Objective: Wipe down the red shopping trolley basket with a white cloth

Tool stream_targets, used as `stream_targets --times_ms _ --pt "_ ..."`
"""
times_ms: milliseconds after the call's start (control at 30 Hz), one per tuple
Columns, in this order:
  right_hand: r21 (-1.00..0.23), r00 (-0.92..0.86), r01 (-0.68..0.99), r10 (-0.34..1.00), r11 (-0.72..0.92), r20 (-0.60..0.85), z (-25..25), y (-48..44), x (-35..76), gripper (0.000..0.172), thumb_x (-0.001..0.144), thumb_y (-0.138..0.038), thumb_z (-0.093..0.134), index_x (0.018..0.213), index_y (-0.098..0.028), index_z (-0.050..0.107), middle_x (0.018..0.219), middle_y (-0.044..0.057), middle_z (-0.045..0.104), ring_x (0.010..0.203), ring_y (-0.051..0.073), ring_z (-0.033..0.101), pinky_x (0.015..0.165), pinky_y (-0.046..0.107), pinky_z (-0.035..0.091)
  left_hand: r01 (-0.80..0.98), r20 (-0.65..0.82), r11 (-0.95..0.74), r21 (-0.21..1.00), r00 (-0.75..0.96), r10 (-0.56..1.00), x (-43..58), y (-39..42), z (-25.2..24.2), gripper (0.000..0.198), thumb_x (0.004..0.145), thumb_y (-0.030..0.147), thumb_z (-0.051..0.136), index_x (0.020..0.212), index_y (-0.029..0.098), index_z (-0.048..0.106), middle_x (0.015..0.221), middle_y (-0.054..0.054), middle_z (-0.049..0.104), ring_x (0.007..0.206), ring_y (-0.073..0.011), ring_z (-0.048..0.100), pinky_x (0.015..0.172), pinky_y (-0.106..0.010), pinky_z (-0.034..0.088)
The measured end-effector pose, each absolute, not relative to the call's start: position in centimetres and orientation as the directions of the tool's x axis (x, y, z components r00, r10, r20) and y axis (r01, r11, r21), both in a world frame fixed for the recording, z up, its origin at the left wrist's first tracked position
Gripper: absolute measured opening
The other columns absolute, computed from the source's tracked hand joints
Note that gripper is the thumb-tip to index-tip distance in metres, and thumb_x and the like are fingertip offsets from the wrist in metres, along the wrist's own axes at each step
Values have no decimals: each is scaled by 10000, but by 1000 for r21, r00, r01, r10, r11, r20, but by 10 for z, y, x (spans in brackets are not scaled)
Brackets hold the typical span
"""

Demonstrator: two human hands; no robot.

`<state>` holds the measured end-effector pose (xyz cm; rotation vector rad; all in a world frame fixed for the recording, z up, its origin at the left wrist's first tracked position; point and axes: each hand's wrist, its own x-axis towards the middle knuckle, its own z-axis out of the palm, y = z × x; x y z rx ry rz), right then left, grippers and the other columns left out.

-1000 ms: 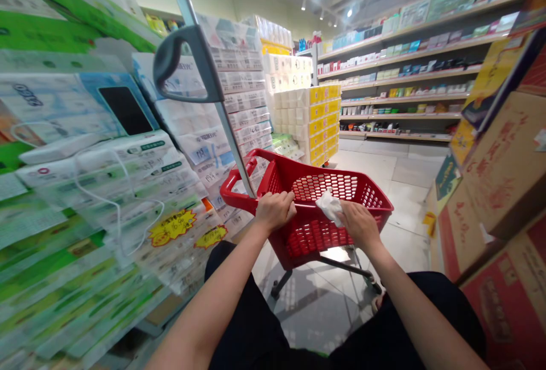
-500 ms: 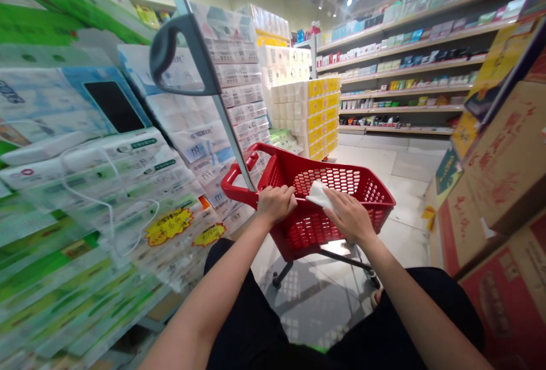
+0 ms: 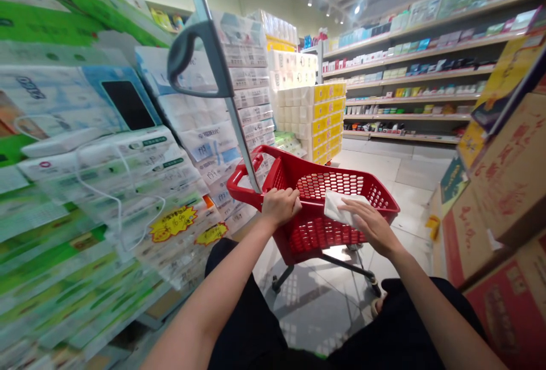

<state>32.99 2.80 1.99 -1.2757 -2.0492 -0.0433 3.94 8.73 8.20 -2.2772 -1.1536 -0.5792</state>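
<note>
A red shopping cart (image 3: 298,239) on dark wheeled legs stands in front of me, its basket side turned toward me. My left hand (image 3: 280,206) is wrapped round the near rim of the basket, close to the cart's handle end. My right hand (image 3: 370,221) rests over a white cloth (image 3: 335,208) on the near rim, farther toward the front end; its fingers press on the cloth. A metal pole with a grey loop grip (image 3: 222,69) rises at the cart's handle end.
Stacked tissue packs (image 3: 166,171) fill the left side, with a phone (image 3: 128,104) and white cable on them. Yellow and white packs (image 3: 328,123) stand behind the cart. Cardboard boxes (image 3: 512,171) line the right, and stocked shelves (image 3: 401,97) the back.
My right hand has slid to the right along the rim with the cloth, which now lies more spread out. My left hand keeps its hold on the rim. The view has shifted slightly.
</note>
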Motion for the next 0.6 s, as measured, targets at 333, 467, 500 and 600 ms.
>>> stream_targets --times_ms 333,467,500,600 --pt "-62 -234 935 740 349 631 27 66 217 308 963 -388 387 1134 -217 578 1021 93 664 931 242 568 825 365 373 821 574 -513 -251 553 604 46 84 79 233 912 313 412 882 208 618 809 -55 647 717 -191 575 687 -341 307" --pt "-41 -251 925 688 378 681 27 69 181 284 955 -255 396 1184 -170 541 1060 104 644 969 237 542 847 355 356 813 572 -520 -260 564 596 41 85 78 219 910 310 409 885 205 600 806 -49 643 738 -196 578 686 -343 308" --pt "-40 -255 923 685 383 682 26 69 182 271 963 -261 391 1171 -178 543 1043 95 647 952 226 546 839 345 354 808 570 -525 -267 571 590 38 86 78 219 909 315 409 893 206 598 805 -45 641 735 -196 576 683 -343 308" --pt "-7 -281 923 685 385 672 21 65 213 241 983 -317 380 1102 -210 561 973 66 654 882 193 556 795 313 339 787 560 -542 -294 602 570 31 87 80 219 903 338 420 914 210 597 811 -39 637 728 -195 573 672 -343 310"
